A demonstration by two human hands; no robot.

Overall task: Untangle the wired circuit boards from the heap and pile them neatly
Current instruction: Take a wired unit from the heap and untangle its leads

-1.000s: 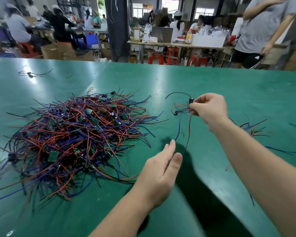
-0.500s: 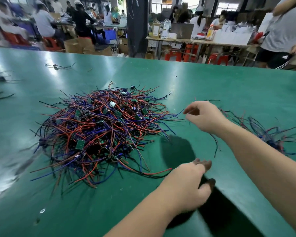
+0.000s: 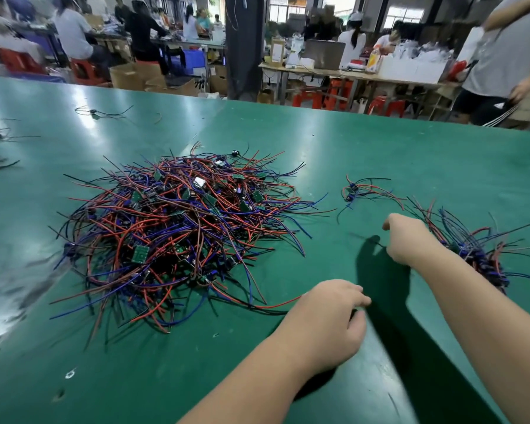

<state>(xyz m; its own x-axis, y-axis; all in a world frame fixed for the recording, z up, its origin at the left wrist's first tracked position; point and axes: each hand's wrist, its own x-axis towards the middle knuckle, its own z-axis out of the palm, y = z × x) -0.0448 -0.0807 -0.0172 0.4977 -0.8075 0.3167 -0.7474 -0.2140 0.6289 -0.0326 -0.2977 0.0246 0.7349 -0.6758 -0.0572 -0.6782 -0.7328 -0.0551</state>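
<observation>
The left hand point(image 3: 331, 319) is curled at the near right edge of the heap point(image 3: 178, 224); whether anything is pinched cannot be told. The right hand point(image 3: 406, 238) is held knuckles-up right of the heap, its grip hidden. A loose wired board point(image 3: 353, 190) lies right of the heap, with the sorted pile point(image 3: 478, 249) farther right.

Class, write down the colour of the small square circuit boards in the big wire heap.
Green; the head view shows the small square circuit boards best.

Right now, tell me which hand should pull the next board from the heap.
Left, probably: the left hand sits by the heap; the right hand is farther off, beside the sorted pile.
</observation>
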